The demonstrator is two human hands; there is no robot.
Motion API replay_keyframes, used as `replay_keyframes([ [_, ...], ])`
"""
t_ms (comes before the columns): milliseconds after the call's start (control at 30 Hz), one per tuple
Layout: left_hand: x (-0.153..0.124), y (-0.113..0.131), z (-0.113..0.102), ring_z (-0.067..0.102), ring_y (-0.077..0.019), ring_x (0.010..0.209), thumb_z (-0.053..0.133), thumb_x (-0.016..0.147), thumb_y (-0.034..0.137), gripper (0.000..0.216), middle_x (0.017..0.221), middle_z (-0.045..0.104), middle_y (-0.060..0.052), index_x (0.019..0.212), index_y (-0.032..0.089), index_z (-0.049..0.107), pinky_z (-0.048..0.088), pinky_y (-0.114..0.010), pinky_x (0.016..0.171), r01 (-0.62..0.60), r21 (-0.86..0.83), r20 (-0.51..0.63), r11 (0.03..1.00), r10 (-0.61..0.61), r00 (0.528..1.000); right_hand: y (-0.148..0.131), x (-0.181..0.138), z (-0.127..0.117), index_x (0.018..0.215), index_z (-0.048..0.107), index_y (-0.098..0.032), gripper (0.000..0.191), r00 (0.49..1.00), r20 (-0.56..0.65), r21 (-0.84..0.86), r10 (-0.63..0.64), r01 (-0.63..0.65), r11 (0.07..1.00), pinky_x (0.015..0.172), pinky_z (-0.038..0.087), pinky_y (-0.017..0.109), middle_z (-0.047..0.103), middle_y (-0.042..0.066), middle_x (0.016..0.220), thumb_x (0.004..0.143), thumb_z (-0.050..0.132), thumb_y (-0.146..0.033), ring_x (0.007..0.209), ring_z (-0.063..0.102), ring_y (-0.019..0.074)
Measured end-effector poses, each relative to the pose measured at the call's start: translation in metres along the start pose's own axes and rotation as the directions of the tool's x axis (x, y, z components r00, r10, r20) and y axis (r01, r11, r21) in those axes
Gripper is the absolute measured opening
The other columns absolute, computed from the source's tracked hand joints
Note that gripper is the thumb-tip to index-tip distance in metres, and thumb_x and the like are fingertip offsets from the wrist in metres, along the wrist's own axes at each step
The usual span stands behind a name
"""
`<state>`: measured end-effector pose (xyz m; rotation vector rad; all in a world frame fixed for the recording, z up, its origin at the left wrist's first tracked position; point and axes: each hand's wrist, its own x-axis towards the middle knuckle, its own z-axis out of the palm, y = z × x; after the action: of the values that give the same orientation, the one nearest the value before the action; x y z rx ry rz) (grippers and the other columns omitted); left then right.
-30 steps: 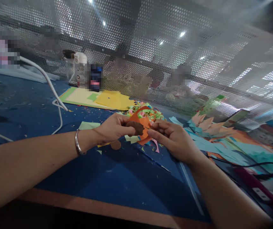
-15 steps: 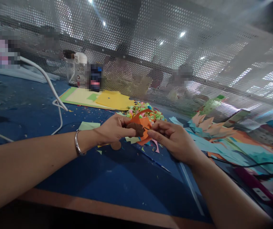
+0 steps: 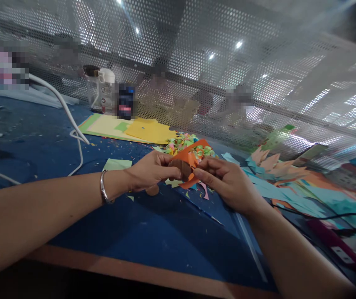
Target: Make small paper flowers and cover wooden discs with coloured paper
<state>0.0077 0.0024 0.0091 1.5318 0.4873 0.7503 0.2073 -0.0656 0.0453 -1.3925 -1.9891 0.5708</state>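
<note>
My left hand [image 3: 148, 171], with a metal bangle [image 3: 103, 187] on its wrist, pinches a small brown paper piece [image 3: 180, 167] against an orange paper cut-out [image 3: 190, 157]. My right hand [image 3: 227, 182] meets it from the right, fingers closed on the same orange cut-out. Both hands hover just above the blue table mat [image 3: 153, 228]. A brown paper circle [image 3: 152, 190] lies on the mat under my left hand.
Yellow and green paper sheets [image 3: 124, 128] lie behind, with a heap of curled coloured scraps [image 3: 184, 143]. Turquoise and orange offcuts [image 3: 283, 182] cover the right side. A white cable [image 3: 72, 124], a water bottle [image 3: 106, 96] and a perforated metal screen [image 3: 227, 62] stand at the back.
The orange cut-out has been turned between my fingers, its upper edge now flatter and raised toward the right. Both hands stay in the same place.
</note>
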Motion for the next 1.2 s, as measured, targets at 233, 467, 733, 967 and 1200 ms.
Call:
replay_keyframes([
  [233,0.0004,0.0009,-0.0005,0.054,-0.0082,0.063,0.067,0.071,0.019,0.007,0.069,0.068,0.001,0.074,0.015,0.073,0.038,-0.024,0.063,-0.003,-0.020,0.025,1.000,0.003,1.000,-0.0010,0.0000,0.0003,0.073,0.054,-0.021,0.034,1.000,0.013,0.004,0.006,-0.006,1.000,0.049,0.036,0.025,0.049,-0.002,0.066,0.091,0.057,-0.050,0.055,0.046,0.0111],
  [467,-0.0009,0.0024,-0.0041,0.063,-0.0102,0.065,0.067,0.077,0.023,0.009,0.073,0.071,-0.001,0.080,0.015,0.072,0.042,-0.021,0.054,0.066,-0.009,0.067,0.998,-0.066,0.996,-0.0008,-0.0003,-0.0006,0.076,0.059,-0.020,0.036,1.000,0.017,-0.008,0.012,-0.011,1.000,0.052,0.038,0.026,0.055,0.000,0.071,0.091,0.056,-0.053,0.059,0.048,0.0119],
  [733,-0.0005,0.0061,-0.0002,0.061,-0.0083,0.059,0.066,0.076,0.016,0.005,0.066,0.069,0.000,0.076,0.014,0.071,0.042,-0.022,0.056,0.023,-0.001,0.037,1.000,-0.023,0.999,-0.0009,0.0003,-0.0001,0.073,0.057,-0.021,0.037,1.000,-0.004,0.001,0.007,-0.007,1.000,0.052,0.037,0.027,0.053,0.000,0.069,0.091,0.056,-0.053,0.059,0.046,0.0125],
  [967,0.0001,0.0028,0.0006,0.058,-0.0089,0.060,0.069,0.072,0.019,0.006,0.064,0.066,0.001,0.074,0.013,0.068,0.041,-0.024,0.059,-0.016,-0.020,0.030,1.000,0.016,0.999,0.0007,0.0016,-0.0003,0.070,0.055,-0.020,0.036,1.000,-0.018,-0.013,-0.008,0.008,1.000,0.051,0.037,0.026,0.050,-0.001,0.066,0.090,0.057,-0.050,0.057,0.045,0.0116],
  [1200,0.0001,0.0007,0.0010,0.057,-0.0089,0.060,0.068,0.070,0.018,0.005,0.063,0.065,0.001,0.073,0.014,0.070,0.041,-0.025,0.061,0.001,-0.016,0.048,1.000,0.000,0.999,-0.0020,0.0011,-0.0008,0.073,0.060,-0.021,0.037,1.000,-0.003,-0.044,-0.021,0.021,0.999,0.053,0.042,0.027,0.058,0.003,0.074,0.092,0.055,-0.052,0.062,0.052,0.0135],
])
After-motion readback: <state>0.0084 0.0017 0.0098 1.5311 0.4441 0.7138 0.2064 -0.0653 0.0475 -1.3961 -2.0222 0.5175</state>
